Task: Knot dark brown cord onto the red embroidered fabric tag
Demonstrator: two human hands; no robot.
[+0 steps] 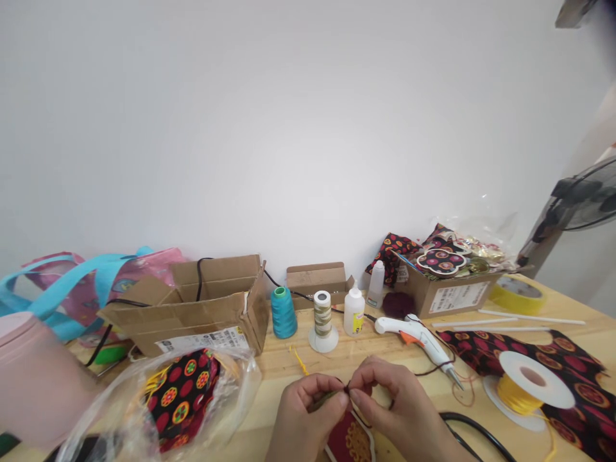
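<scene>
Pinching a thin dark cord [347, 388] between both fingertips, left hand [308, 417] and right hand [399, 414] are working over a red ornament [350, 441]; the cord may be slipping free, grip being so narrow.

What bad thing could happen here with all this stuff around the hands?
The glue gun lies close beyond the right hand, nozzle toward the table edge; if it is hot, a reaching hand might get burned. Its cord seems to run past the teal thread spool and white glue bottle, so a tug could topple them. The left hand and right hand pinch something tiny together; it could slip and get lost among the clutter.
</scene>
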